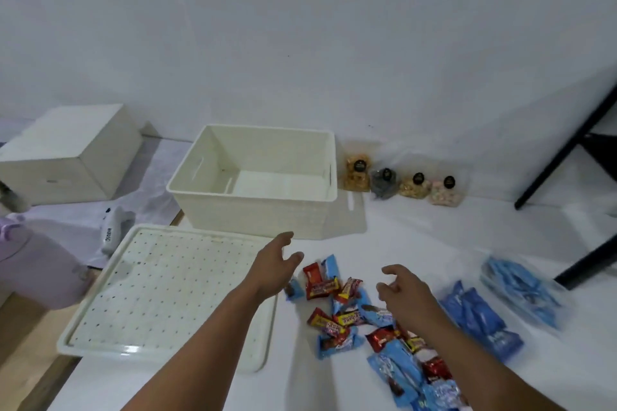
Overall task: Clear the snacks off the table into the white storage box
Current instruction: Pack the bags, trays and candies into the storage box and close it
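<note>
The white storage box (pixel 213 157) stands open and empty at the back of the white table, its perforated lid (pixel 160 290) lying flat in front of it. A heap of small red and blue snack packets (pixel 347 314) is spread on the table to the right of the lid. My left hand (pixel 272 269) hovers open at the heap's left edge, over the lid's right rim. Over the right side of the heap, my right hand (pixel 402 294) is open with curled fingers, holding nothing. Two clear bags of blue packets (pixel 480 317) (pixel 521 287) lie further right.
Several small clear snack bags with black labels (pixel 404 182) lean against the wall right of the box. A closed white box (pixel 66 157) sits at the back left. A lilac container (pixel 30 264) and a white tool (pixel 113 230) lie left. Black frame legs (pixel 564 150) stand at right.
</note>
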